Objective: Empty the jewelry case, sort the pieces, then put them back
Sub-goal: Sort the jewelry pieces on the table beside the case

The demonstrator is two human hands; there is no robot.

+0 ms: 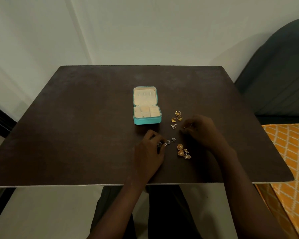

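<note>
Teal, with a smooth leather-like shell and cream padded lining, the small square jewelry case (147,107) lies open near the middle of the dark brown matte worktop (76,126), its little compartments looking bare. Just right of it sit three round gold rings (177,116) and a small triangular stud (173,126). Nearer the person lie two domed, filigree gold earrings (183,151). A small silvery flower-shaped stud (173,139) rests between the hands. The left hand (149,149) is curled, fingertips pinching dark silvery pieces (163,143) against the worktop. The right hand (199,131) is bent inward, pinching something tiny and glinting; what it is cannot be told. Orange lattice-patterned cloth (290,152) lies at right.
</note>
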